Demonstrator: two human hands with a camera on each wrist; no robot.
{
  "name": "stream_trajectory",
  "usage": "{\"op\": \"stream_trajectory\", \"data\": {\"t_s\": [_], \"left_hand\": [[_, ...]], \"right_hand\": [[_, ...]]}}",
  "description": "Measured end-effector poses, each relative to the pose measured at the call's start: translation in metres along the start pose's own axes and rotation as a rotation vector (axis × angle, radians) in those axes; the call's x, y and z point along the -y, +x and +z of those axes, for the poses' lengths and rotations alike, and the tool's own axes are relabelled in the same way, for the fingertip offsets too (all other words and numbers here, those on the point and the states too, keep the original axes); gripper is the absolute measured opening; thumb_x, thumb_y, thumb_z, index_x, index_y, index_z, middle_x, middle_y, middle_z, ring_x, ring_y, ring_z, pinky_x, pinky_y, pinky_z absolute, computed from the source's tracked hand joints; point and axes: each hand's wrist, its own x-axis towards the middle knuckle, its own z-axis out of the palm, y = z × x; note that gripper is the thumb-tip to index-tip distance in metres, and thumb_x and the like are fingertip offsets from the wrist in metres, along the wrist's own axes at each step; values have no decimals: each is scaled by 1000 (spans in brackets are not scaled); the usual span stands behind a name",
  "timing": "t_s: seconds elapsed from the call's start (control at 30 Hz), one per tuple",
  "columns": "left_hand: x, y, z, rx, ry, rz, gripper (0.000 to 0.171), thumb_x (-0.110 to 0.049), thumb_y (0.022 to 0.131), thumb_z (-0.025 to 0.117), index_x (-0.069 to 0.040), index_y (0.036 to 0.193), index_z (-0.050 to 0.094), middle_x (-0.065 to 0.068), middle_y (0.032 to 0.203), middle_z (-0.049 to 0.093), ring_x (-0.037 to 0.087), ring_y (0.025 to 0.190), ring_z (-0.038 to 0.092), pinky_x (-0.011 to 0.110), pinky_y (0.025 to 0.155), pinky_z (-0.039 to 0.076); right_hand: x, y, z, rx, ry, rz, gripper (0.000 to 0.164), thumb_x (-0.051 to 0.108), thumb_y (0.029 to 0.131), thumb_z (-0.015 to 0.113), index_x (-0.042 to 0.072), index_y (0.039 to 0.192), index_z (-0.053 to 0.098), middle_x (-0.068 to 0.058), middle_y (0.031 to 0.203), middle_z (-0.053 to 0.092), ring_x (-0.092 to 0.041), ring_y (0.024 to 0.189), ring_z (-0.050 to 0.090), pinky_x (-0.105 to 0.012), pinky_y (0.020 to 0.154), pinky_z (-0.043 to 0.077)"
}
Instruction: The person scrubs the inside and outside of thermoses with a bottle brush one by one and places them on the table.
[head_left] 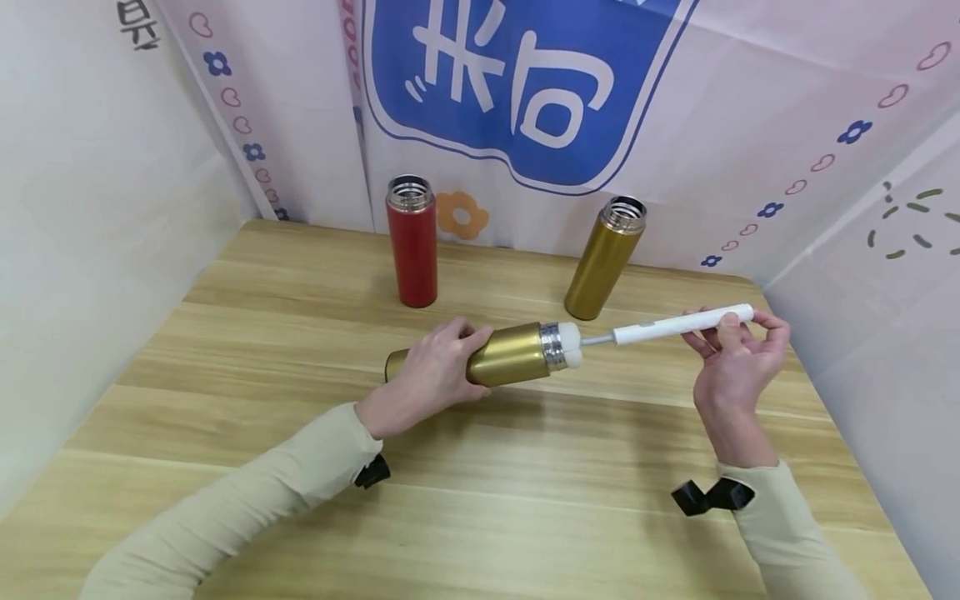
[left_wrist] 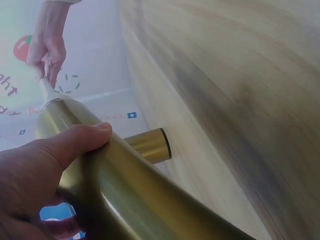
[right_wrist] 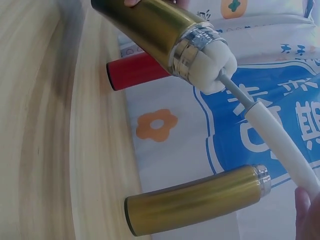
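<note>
My left hand (head_left: 438,367) grips a gold thermos bottle (head_left: 510,354) round its body, tilted nearly on its side with its mouth to the right. In the left wrist view the thumb lies along the bottle's gold wall. At the silver threaded mouth sits the white sponge head (right_wrist: 212,67) of a bottle brush, bulging out over the rim. A thin grey stem (right_wrist: 237,91) joins it to a white handle (head_left: 675,323). My right hand (head_left: 735,367) pinches that handle near its far end, thumb on the near side.
A red thermos bottle (head_left: 414,250) without a lid stands upright at the back. Another lidless gold bottle (head_left: 603,262) stands back right, close behind the brush. Printed cloth (head_left: 675,125) hangs along the table's rear edge, and pale walls rise on both sides of the wooden table (head_left: 525,500).
</note>
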Motion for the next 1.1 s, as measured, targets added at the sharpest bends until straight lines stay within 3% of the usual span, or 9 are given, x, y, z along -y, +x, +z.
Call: {"op": "stream_trajectory", "data": {"t_s": [0.6, 0.83, 1.1], "left_hand": [[-3, 5, 8, 22, 0, 3, 71, -26, 58, 89, -13, 121, 59, 11, 101, 60, 23, 88, 58, 37, 71, 55], [-20, 14, 9, 40, -44, 44, 69, -28, 63, 86, -14, 124, 57, 11, 102, 60, 24, 90, 58, 38, 68, 55], [-21, 18, 11, 32, -15, -7, 73, -29, 62, 86, -14, 127, 57, 10, 103, 60, 25, 89, 59, 39, 68, 55]], "right_hand": [[-23, -16, 0, 20, -43, -26, 18, 0, 88, 58, 2, 97, 42, -18, 74, 64, -27, 62, 69, -33, 53, 57], [-48, -42, 13, 134, -108, 40, 16, -2, 89, 56, 5, 97, 44, -11, 76, 67, -23, 68, 70, -34, 59, 58], [-59, -50, 20, 149, -133, 22, 15, -4, 90, 53, 6, 97, 43, -9, 77, 68, -20, 68, 71, -32, 58, 58]]}}
